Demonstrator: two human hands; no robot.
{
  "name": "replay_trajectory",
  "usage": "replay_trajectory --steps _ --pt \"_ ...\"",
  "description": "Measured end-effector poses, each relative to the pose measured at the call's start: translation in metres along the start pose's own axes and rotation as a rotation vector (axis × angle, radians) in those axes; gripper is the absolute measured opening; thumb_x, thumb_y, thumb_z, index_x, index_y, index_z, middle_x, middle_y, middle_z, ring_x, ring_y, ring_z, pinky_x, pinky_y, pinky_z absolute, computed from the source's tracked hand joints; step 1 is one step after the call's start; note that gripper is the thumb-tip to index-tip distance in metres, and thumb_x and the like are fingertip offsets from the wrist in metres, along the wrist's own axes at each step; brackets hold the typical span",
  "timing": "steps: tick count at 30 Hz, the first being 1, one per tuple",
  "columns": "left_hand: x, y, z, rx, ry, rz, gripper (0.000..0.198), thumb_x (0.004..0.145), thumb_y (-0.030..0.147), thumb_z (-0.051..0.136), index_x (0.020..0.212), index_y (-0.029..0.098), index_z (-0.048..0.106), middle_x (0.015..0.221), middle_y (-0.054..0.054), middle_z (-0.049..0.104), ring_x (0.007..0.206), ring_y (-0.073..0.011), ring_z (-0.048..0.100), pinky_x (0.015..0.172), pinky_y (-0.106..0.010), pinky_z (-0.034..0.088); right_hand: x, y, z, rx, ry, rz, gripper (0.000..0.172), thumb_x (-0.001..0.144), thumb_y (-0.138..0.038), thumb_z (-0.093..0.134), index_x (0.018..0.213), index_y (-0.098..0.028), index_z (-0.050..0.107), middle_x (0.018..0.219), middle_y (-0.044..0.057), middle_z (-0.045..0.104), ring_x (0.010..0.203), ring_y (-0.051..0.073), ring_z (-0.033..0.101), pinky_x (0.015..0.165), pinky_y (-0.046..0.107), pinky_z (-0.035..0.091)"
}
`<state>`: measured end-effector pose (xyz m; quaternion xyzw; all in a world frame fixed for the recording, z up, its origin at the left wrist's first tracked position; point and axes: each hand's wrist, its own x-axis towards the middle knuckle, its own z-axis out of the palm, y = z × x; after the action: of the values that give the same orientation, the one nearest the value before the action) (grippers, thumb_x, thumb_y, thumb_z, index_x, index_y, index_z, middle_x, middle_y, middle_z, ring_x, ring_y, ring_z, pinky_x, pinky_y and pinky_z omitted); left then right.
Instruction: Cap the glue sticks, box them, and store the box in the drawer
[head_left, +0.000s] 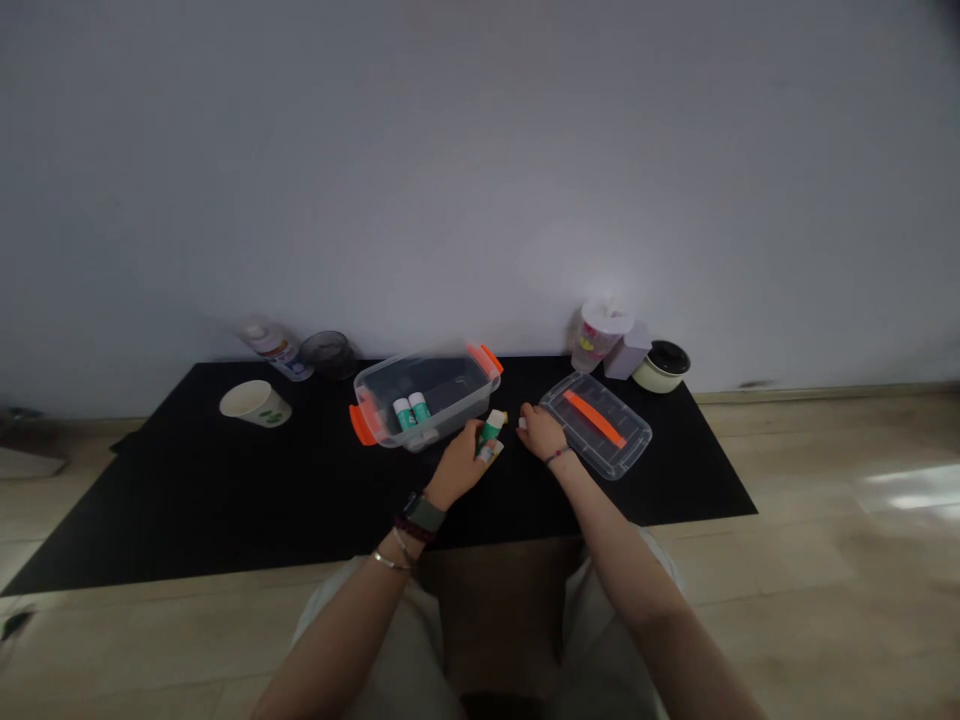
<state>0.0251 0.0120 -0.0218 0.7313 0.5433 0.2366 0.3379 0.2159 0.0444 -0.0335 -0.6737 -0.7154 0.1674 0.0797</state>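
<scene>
My left hand (456,468) is closed around a green glue stick (491,428) with a white end. Another white and yellow end shows beside it, perhaps of a second stick. The hand is in front of a clear plastic box (450,414) with orange latches. Inside the box two teal glue sticks (411,411) with white caps lie side by side. My right hand (543,432) is near the left edge of the clear lid (622,456), fingers curled together. A small white end (523,424) shows at its fingertips; the rest is hidden.
A paper cup (255,402), a spray can (276,350) and a dark bowl (328,354) stand at the left of the black table (225,510). At the back right are a lidded plastic cup (598,335), a pale box (628,350) and a cream pot with a black top (661,368).
</scene>
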Motion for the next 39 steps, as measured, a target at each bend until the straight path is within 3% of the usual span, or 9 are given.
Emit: replay_trajectory --steps 4,8,10,15,20,27,33,39 --pt "0.005 -0.003 0.006 -0.553 -0.130 -0.095 0.023 0.092 0.034 0.057 0.106 0.019 0.047 0.112 -0.012 0.067 0.103 -0.0218 0.069 0.091 -0.040 0.054 0.009 0.002 -0.007 0.468 0.116 0.081 0.017 0.081 -0.024 0.066 0.090 -0.019 0.052 0.092 0.005 0.065 0.086 0.018 0.062 0.080 0.030 0.047" --pt "0.006 0.009 0.007 -0.864 -0.142 -0.197 0.046 0.082 0.051 0.070 0.107 0.018 0.049 0.107 -0.010 0.067 0.089 -0.0206 0.072 0.078 -0.035 0.056 0.011 0.000 -0.017 1.220 0.091 0.073 0.037 0.072 -0.042 0.072 0.084 -0.023 0.042 0.081 -0.002 0.063 0.077 0.015 0.062 0.078 0.032 0.051" --pt "0.005 0.014 0.005 -0.934 -0.106 -0.215 0.052 0.076 0.054 0.075 0.105 0.018 0.052 0.101 -0.008 0.067 0.084 -0.0190 0.072 0.074 -0.032 0.055 0.008 0.001 -0.022 1.385 0.088 0.050 0.047 0.064 -0.043 0.078 0.088 -0.024 0.042 0.083 -0.003 0.063 0.075 0.014 0.062 0.078 0.031 0.051" --pt "0.005 0.019 0.002 -0.953 -0.039 -0.210 0.052 0.075 0.057 0.075 0.101 0.018 0.054 0.091 -0.004 0.067 0.072 -0.0142 0.067 0.067 -0.028 0.051 -0.002 0.009 -0.028 1.167 0.103 -0.003 0.047 0.059 -0.024 0.076 0.097 -0.022 0.047 0.088 -0.003 0.065 0.073 0.011 0.060 0.074 0.027 0.048" --pt "0.005 0.018 0.002 -0.868 -0.061 -0.171 0.052 0.073 0.060 0.074 0.097 0.018 0.054 0.085 -0.001 0.066 0.062 -0.0106 0.061 0.062 -0.027 0.048 -0.010 0.009 -0.033 0.960 -0.036 -0.196 0.034 0.066 -0.018 0.069 0.100 -0.018 0.061 0.094 0.001 0.068 0.082 0.013 0.061 0.078 0.028 0.048" --pt "0.003 0.017 0.000 -0.836 -0.180 -0.134 0.053 0.075 0.062 0.071 0.098 0.017 0.055 0.081 -0.002 0.066 0.059 -0.0109 0.061 0.057 -0.025 0.046 -0.018 0.007 -0.049 1.102 -0.128 -0.262 0.042 0.079 -0.038 0.072 0.114 -0.019 0.060 0.093 0.001 0.068 0.079 0.013 0.061 0.076 0.028 0.048" --pt "-0.004 0.025 -0.005 -0.881 -0.279 -0.171 0.052 0.078 0.060 0.070 0.103 0.016 0.057 0.082 -0.003 0.067 0.059 -0.0110 0.061 0.054 -0.024 0.045 -0.020 0.002 -0.050 1.129 -0.172 -0.293 0.033 0.077 -0.041 0.075 0.095 -0.019 0.060 0.090 0.000 0.066 0.082 0.013 0.062 0.077 0.027 0.049" --pt "-0.008 0.034 -0.002 -1.054 -0.282 -0.192 0.045 0.081 0.057 0.069 0.096 0.016 0.058 0.081 -0.003 0.066 0.057 -0.0094 0.059 0.051 -0.021 0.044 -0.021 -0.001 -0.044 1.138 -0.148 -0.272 0.035 0.076 -0.042 0.076 0.096 -0.019 0.059 0.087 0.000 0.067 0.080 0.014 0.063 0.076 0.028 0.050"
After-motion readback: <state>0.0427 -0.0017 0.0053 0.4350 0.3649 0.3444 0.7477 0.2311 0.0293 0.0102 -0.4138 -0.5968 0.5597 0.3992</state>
